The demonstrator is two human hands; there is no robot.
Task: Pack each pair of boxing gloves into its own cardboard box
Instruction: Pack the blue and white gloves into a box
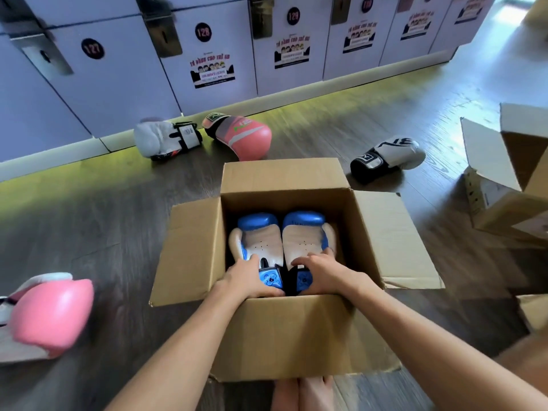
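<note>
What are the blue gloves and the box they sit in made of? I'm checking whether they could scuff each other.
The blue gloves look like smooth leather or synthetic leather: glossy blue padding, cream palms with small punched vent holes. Real or faux, I cannot tell. The box is plain brown corrugated cardboard, matte, with creased flaps and raw cut edges.

Floor: dark grey wood-look planks.
Lockers: pale lilac row behind the floor, round numbers 127, 128, 129, posters on doors.
Plinth: white, under lockers.
Light: daylight glare at lockers' right end.
</note>
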